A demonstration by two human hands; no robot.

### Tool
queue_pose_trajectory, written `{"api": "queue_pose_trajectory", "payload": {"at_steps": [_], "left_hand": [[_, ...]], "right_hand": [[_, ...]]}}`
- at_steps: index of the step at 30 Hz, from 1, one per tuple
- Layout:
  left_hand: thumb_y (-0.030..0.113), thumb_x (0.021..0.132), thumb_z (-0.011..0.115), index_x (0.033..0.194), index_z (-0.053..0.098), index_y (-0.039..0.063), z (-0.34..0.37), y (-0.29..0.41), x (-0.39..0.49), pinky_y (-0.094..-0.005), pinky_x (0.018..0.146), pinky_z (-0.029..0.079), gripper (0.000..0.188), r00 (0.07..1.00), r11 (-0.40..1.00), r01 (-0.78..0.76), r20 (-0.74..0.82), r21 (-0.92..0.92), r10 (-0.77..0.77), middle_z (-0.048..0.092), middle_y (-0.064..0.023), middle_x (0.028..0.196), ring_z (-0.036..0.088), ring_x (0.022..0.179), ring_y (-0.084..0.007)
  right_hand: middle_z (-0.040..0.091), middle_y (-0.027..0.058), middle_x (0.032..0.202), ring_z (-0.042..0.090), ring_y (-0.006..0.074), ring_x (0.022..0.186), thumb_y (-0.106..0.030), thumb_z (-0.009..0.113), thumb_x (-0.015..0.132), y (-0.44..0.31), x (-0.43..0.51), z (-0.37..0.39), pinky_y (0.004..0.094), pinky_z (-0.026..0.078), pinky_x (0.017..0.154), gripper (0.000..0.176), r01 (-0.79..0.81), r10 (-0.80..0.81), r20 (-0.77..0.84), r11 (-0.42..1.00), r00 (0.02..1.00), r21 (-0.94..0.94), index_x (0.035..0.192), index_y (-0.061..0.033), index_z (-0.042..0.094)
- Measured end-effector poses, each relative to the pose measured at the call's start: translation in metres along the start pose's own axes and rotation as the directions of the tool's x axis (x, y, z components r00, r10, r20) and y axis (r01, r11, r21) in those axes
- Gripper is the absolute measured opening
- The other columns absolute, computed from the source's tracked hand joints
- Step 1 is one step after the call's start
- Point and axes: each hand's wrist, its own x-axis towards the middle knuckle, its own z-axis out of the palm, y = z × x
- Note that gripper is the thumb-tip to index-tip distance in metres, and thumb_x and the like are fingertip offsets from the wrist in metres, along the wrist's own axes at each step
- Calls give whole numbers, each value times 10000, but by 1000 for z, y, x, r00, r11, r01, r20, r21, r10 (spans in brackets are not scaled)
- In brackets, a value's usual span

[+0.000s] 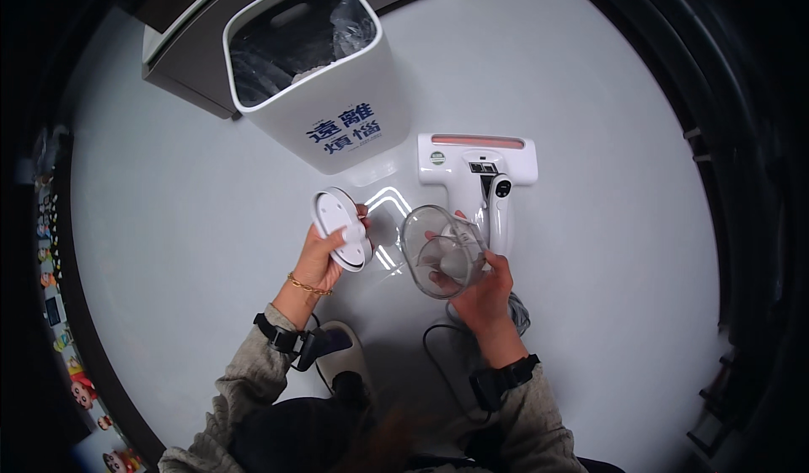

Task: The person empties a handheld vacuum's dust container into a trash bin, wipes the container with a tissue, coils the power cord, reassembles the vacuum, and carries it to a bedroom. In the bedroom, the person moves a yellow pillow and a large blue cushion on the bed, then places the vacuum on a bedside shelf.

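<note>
In my left hand is a white oval lid or filter part, its inner side facing up and my thumb pressed on it. My right hand grips a transparent grey dust cup, tilted so its wide oval mouth faces left. A rounded pale form shows inside the cup. The two parts are held apart above the floor. Just beyond my right hand lies a white handheld mite vacuum with a red-tinted window strip along its head and a small dark display on its handle.
A white trash bin with a clear liner and printed writing stands at the front left. Behind it is a grey cabinet. A coiled grey cord lies by my right wrist. My slippered foot is below. Several figurines line the left edge.
</note>
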Motion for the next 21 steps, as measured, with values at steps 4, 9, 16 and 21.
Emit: {"api": "queue_pose_trajectory", "payload": {"at_steps": [4,9,16,21], "left_hand": [[42,900,624,1440,360,-6,41,28,-3,-656,1056,484,603,990,990,51,139,-135,-32,412,-346,1491,460,1383,-461],[150,896,613,1517,299,48,58,36,-3,-660,1051,483,703,992,992,53,119,-118,-39,477,-326,1422,545,1297,-415],[694,980,288,1636,143,170,59,31,-3,-552,925,572,852,971,965,87,239,-248,-26,415,-346,1466,592,1189,-360],[669,1016,295,1624,182,144,60,29,-2,-497,940,578,811,990,997,23,137,-70,-13,458,-313,1438,604,1175,-331]], "right_hand": [[501,171,1464,473,312,1371,-288,584,866,2,1,1,471,386,1138,839,41,-50,-72,992,996,-115,1615,-119,246],[494,162,1468,455,295,1382,-306,581,851,1,-1,6,451,352,1157,864,116,-172,-141,933,975,-340,1617,-105,236],[465,144,1493,423,271,1408,-257,557,871,-9,-4,17,415,304,1191,838,193,-283,-159,883,946,-427,1619,-81,223],[401,122,1534,409,243,1407,-239,582,881,-5,-4,21,406,299,1190,838,259,-372,-97,787,923,-560,1620,-83,220]]}}
